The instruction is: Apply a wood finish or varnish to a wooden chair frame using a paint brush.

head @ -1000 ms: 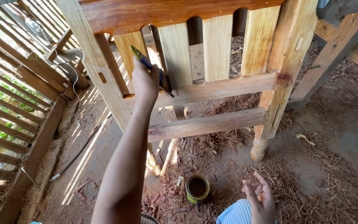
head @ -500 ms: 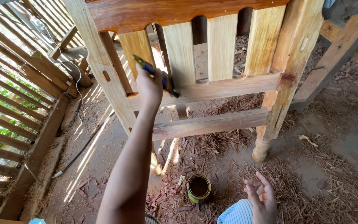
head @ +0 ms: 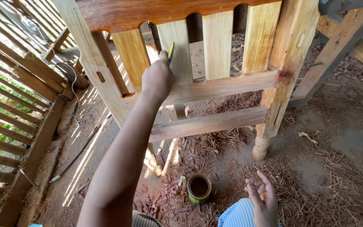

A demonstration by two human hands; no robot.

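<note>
Gripping a brush (head: pixel 171 52) in a closed left hand (head: pixel 157 80), handle running upward, against the slat (head: pixel 177 54) just ahead; right hand (head: pixel 263 197) is resting open, empty, near the can (head: pixel 199 188).

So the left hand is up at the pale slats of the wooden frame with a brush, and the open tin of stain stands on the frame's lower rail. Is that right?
Not quite. The head view shows the open tin standing on the ground among the wood chips, not on the lower rail. The rest holds: the left hand is up at the pale slats with a brush.
</note>
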